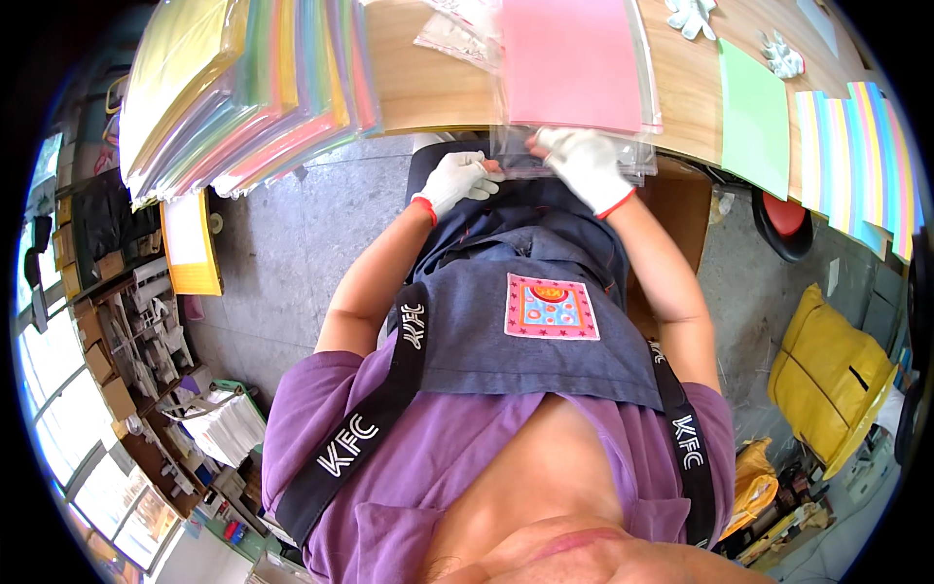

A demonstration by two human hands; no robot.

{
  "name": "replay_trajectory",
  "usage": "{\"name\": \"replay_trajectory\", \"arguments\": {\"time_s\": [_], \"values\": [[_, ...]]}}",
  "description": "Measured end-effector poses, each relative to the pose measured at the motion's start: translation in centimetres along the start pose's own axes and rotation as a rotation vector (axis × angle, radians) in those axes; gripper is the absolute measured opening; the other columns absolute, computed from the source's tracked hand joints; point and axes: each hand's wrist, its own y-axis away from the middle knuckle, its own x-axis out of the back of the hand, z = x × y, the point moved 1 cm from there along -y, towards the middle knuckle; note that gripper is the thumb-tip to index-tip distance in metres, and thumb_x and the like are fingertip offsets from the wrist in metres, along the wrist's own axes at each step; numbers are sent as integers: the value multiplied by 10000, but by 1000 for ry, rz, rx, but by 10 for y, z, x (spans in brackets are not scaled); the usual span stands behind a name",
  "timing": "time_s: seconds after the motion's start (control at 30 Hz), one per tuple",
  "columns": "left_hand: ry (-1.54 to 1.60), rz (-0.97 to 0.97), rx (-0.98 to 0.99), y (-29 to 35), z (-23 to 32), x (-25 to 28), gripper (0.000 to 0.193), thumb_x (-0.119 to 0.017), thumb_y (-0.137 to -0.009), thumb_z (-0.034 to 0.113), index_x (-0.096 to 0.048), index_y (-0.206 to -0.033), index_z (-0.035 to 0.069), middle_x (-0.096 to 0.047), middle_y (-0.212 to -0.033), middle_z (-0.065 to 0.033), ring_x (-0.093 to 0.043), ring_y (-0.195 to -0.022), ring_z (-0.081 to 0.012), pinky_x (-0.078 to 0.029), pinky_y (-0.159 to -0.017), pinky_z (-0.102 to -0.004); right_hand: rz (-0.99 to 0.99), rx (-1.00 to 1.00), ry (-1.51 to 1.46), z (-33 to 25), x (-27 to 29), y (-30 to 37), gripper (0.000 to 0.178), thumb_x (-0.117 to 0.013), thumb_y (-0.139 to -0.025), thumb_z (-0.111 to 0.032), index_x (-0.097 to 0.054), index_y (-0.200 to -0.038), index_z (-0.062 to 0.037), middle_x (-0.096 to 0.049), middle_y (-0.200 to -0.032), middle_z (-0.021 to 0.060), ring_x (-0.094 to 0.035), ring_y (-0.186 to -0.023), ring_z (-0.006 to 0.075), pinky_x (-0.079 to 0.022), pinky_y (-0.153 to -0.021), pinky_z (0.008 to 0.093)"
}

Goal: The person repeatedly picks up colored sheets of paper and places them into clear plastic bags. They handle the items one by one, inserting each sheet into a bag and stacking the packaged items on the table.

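A clear plastic bag (623,154) lies at the table's near edge, with a stack of pink paper sheets (574,63) inside it. Its open end hangs over the edge toward my lap. My left hand (455,183), in a white glove with bare fingertips showing, pinches the left corner of that loose end. Across the middle of the same end lies my right hand (589,167), gloved likewise, its fingers bent together on the plastic and pointing left. Part of the plastic is hidden beneath it.
Tall piles of bagged coloured paper (253,97) stand at the table's left. Farther right lie a green sheet (754,117), fanned striped stacks of coloured paper (856,161) and white gloves (691,15). More clear bags (457,41) rest left of the pink stack. A red-and-black stool (783,219) stands below.
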Motion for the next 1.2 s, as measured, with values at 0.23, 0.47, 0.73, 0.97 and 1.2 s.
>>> {"name": "replay_trajectory", "arguments": {"time_s": [0.23,0.47,0.73,0.97,1.2], "values": [[-144,-4,-73,17,13,5,236,-521,-945,204,-685,-974,37,-707,-846,-80,-672,-706,-142,-548,-661,-250,17,44,67,-48,-53,-17,160,-598,-844,-300,-562,-909,-158,-661,-688,72,-675,-631,278,-518,-526,436],[104,44,-54,7,-1,-6,226,-557,-933,207,-669,-952,12,-712,-873,-85,-676,-695,-148,-555,-635,-266,-24,21,-693,-9,-30,10,159,-555,-892,-234,-578,-883,-77,-660,-738,92,-657,-663,215,-491,-506,390],[-592,109,-432,17,-3,27,155,-602,-911,198,-653,-930,54,-670,-837,-73,-653,-726,-179,-514,-638,-292,116,-1089,-413,176,24,285,234,-577,-882,-300,-592,-958,-79,-663,-802,109,-651,-749,266,-500,-621,413],[-1442,463,-1305,3,41,19,475,-682,-710,102,-623,-1171,199,-571,-1199,-94,-543,-1091,-333,-441,-926,-500,-624,-1003,215,157,-2,266,315,-597,-873,-357,-604,-1024,-80,-666,-857,124,-647,-823,311,-509,-721,432],[-1582,-18,-1634,-17,73,0,475,-698,-657,169,-644,-1126,221,-564,-1244,-19,-525,-1077,-303,-437,-947,-508,356,52,396,116,16,88,598,-750,-634,-209,-565,-1193,-104,-469,-1378,141,-426,-1285,360,-316,-1099,515]]}}
